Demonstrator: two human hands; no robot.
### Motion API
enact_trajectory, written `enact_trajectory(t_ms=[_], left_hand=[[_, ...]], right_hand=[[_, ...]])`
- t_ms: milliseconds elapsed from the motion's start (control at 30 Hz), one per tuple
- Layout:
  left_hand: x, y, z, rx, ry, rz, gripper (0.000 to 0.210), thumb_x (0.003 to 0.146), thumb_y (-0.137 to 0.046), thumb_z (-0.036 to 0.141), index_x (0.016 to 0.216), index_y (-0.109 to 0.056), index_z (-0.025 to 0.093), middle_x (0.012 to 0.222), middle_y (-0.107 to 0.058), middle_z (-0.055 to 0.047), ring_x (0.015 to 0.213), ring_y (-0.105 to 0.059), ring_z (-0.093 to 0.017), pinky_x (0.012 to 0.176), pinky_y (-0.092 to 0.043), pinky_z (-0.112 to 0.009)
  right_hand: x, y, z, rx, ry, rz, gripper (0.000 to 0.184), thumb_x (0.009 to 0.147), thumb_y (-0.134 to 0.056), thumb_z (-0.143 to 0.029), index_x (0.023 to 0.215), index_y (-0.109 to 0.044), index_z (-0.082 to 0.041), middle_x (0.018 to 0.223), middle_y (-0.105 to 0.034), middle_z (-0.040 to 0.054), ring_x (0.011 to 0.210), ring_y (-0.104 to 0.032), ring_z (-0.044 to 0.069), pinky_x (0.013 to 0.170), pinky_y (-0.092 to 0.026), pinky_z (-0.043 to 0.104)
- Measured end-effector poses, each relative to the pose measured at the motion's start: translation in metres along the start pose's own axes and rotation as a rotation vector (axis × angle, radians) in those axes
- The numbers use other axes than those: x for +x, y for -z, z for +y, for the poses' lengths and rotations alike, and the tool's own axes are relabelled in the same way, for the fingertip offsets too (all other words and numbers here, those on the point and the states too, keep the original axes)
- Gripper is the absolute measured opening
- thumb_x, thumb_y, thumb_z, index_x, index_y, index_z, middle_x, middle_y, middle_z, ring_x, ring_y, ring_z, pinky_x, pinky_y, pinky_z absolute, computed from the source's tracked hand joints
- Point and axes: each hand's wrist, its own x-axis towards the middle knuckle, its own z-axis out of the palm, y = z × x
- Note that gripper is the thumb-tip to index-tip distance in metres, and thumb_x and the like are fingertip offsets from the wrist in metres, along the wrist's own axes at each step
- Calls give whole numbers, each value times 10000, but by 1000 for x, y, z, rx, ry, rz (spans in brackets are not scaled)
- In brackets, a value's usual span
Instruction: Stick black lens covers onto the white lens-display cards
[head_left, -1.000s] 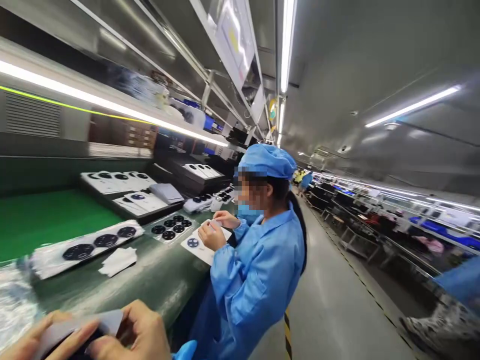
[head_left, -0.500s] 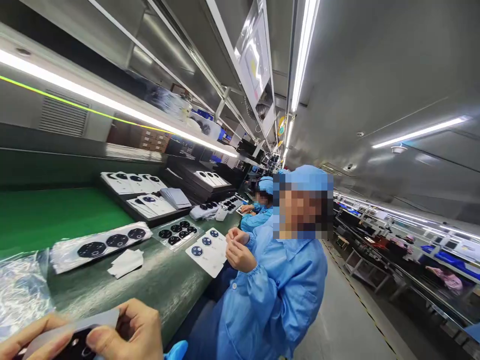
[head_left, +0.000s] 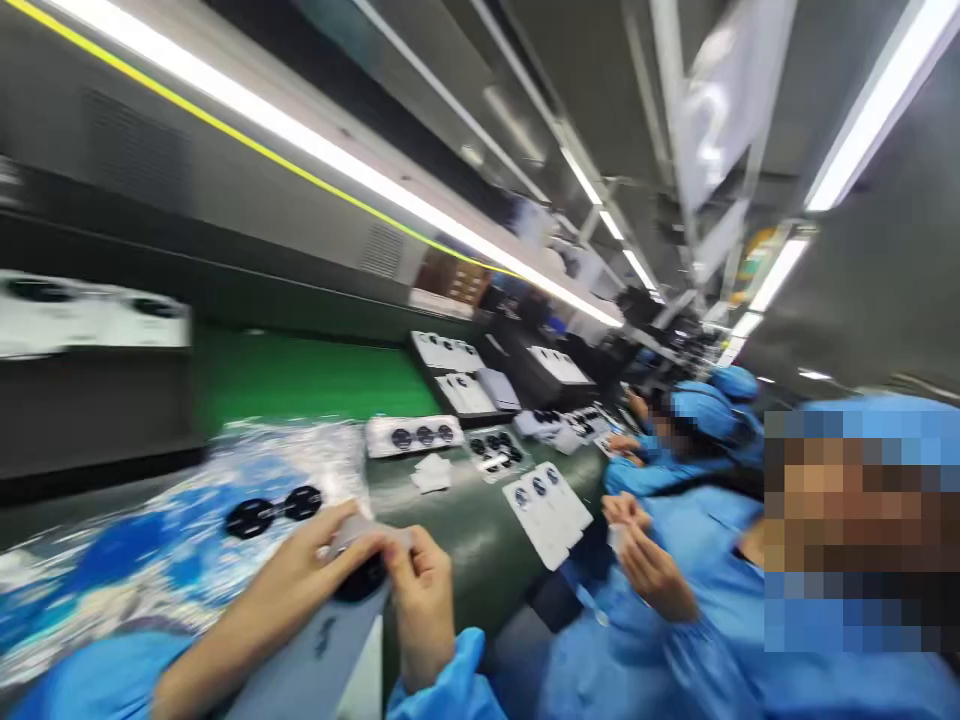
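Note:
In the head view, a pale grey phone back cover (head_left: 304, 650) with a black round camera ring (head_left: 361, 580) near its top edge is held low in front of me. My left hand (head_left: 319, 555) grips its upper left side, fingers closed on the edge. At the top right corner, my right hand (head_left: 426, 600) pinches the cover, thumb and fingers close to the black ring. Both hands are slightly blurred. Just beyond my left hand, black camera rings (head_left: 251, 518) rest on crinkled clear plastic film (head_left: 187, 590).
On my right, a co-worker in a blue smock (head_left: 645, 660) sits with hands (head_left: 649, 560) raised together. White covers (head_left: 547, 520) lie before them. A wrapped strip of black rings (head_left: 412, 437), white paper (head_left: 432, 473) and black trays (head_left: 420, 352) stand along the green bench. A dark box (head_left: 90, 410) is left.
My view has swung left, so the bench and co-worker appear further right. Both hands and the held cover now show more fully, nearer the middle.

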Motion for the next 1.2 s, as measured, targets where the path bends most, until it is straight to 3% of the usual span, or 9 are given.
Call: enact_trajectory(t_ms=[133,267,500,733,833,1000,1100,1200], left_hand=[[-8,21,10,-143,131,-59,540,612,-652,703,773,-629,188,786,-644,-27,802,-590,-237,688,-469,-287],[-20,37,5,-273,210,19,516,608,-686,655,753,-582,170,762,-605,-14,734,-570,-190,653,-441,-269],[-23,47,-15,-82,219,197,437,662,-632,588,636,-485,177,648,-484,20,657,-448,-155,622,-352,-269],[-20,41,-30,-61,233,319,445,703,-547,612,608,-382,209,618,-367,49,628,-364,-139,596,-291,-262],[-22,39,-32,-103,249,276,391,721,-539,580,704,-443,201,678,-447,33,680,-444,-161,630,-349,-268],[-30,36,-34,-128,290,197,353,642,-649,325,951,-513,222,920,-614,-5,913,-554,-236,782,-427,-304],[-31,34,-34,-213,313,224,380,661,-654,331,995,-512,217,935,-630,-10,956,-569,-249,810,-445,-318],[-31,34,-32,-306,359,255,420,681,-674,342,1037,-500,202,920,-637,-11,910,-593,-234,744,-462,-302]], right_hand=[[17,-10,18,136,-154,-172,517,663,-650,-704,702,-528,-204,617,-473,-45,599,-427,119,569,-376,222],[23,-21,24,130,-232,-264,512,656,-678,-690,697,-540,-198,601,-464,-52,542,-379,96,476,-325,201],[41,-35,29,-2,-282,-467,542,580,-736,-670,607,-489,-188,513,-381,-83,451,-288,58,428,-245,200],[52,-46,49,28,-268,-463,515,630,-711,-642,572,-464,-195,521,-364,-75,488,-275,70,448,-272,205],[55,-46,62,50,-294,-424,531,637,-677,-690,592,-478,-200,496,-337,-85,444,-250,65,401,-234,207],[57,-43,63,2,-367,-421,547,672,-652,-709,610,-462,-200,483,-325,-100,402,-242,49,368,-206,196],[55,-41,54,41,-375,-387,587,633,-643,-757,609,-460,-200,473,-334,-101,403,-280,50,376,-242,188],[48,-37,46,83,-416,-434,562,589,-724,-707,662,-522,-188,520,-449,-79,430,-368,53,405,-302,179]])
